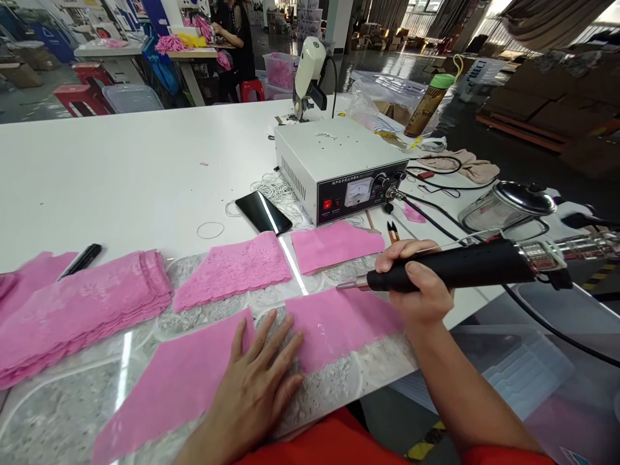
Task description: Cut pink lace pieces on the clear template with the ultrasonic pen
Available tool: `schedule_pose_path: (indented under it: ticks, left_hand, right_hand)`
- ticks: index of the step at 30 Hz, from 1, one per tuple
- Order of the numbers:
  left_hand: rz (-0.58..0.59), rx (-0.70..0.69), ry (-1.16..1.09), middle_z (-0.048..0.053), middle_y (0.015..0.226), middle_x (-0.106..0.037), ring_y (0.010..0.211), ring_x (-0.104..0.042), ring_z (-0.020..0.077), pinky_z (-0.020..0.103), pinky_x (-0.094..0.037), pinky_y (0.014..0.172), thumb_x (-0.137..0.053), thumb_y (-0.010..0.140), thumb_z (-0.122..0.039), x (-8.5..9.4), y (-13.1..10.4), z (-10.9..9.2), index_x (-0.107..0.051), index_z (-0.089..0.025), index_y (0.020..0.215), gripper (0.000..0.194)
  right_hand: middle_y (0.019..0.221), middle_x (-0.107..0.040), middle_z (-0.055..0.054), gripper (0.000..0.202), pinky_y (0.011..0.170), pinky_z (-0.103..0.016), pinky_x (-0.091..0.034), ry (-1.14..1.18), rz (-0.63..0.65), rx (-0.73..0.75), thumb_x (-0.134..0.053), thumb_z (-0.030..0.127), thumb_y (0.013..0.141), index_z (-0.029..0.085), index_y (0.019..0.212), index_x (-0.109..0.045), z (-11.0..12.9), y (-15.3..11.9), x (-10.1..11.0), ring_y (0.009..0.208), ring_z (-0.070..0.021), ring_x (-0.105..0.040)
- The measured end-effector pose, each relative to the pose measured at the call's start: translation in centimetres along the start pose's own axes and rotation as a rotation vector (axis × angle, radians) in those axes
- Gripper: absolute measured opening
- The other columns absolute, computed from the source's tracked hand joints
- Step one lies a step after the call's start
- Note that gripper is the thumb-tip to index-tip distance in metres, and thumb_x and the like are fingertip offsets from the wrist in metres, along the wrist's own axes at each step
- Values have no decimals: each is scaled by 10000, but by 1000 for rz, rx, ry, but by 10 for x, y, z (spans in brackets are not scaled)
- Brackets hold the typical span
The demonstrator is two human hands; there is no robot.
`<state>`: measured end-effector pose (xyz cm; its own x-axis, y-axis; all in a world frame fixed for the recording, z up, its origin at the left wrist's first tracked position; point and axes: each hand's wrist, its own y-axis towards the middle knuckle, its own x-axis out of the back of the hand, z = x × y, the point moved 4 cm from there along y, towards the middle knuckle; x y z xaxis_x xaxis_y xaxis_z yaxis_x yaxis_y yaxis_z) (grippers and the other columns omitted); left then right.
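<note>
White table [121, 174] held smooth, flat, plain pink fabric piece [343, 329] at 5 o'clock; left hand [256, 381] lay spread over its 9 o'clock edge, right hand [423, 300] gripped black tool [469, 265] at 3 o'clock

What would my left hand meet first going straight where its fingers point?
Likely the flat pink fabric piece at the black-handled tool's metal tip; the index fingertip appears over its left edge.

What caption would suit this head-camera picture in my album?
The right hand grips a black handheld tool, its metal tip at a pink fabric piece; the left hand lies spread nearby.
</note>
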<state>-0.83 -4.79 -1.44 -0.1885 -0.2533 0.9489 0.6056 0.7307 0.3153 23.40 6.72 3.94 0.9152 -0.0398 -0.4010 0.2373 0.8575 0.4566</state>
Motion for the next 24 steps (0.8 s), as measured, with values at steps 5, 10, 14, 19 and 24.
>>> schedule_pose_path:
  ticks: [5, 10, 14, 19, 24]
  left_hand:
    - [-7, -14, 3, 52, 1490, -438, 1474, -173, 293, 538, -3, 1197, -507, 952, -339, -1, 0, 1, -472, -196, 1407, 478]
    - [-15, -21, 7, 67, 1506, -411, 1474, -168, 297, 537, -8, 1194, -507, 949, -341, -2, -1, 2, -448, -189, 1425, 503]
    - [-11, -27, 16, 61, 1510, -405, 1473, -175, 297, 537, -16, 1194, -507, 948, -350, -2, -1, 2, -436, -197, 1433, 514]
    - [-8, -18, 21, 56, 1504, -415, 1472, -181, 293, 526, -8, 1197, -498, 947, -359, -1, 0, 2, -448, -207, 1427, 506]
    - [-11, -29, 14, 62, 1502, -418, 1476, -167, 293, 526, -8, 1196, -506, 942, -344, -1, 1, 2, -468, -197, 1412, 494]
  right_hand:
    - [723, -586, 0, 56, 554, -299, -461, -21, 22, -14, -624, 218, 703, 193, 753, -617, -1, 1, -1, 569, -132, -570]
    - [674, -578, 4, 62, 531, -301, -450, -60, -111, 87, -571, 196, 658, 189, 712, -602, 10, 12, 11, 532, -131, -554]
    - [652, -571, 5, 50, 506, -296, -443, -84, -191, 127, -562, 196, 640, 185, 682, -586, 14, 16, 21, 510, -129, -546]
    - [671, -580, 1, 54, 519, -298, -441, -95, -123, 110, -582, 198, 665, 186, 717, -587, 9, 12, 21, 528, -132, -548]
    - [692, -582, 9, 50, 545, -308, -447, -101, -111, 75, -603, 209, 681, 191, 727, -594, 7, 10, 19, 538, -129, -551]
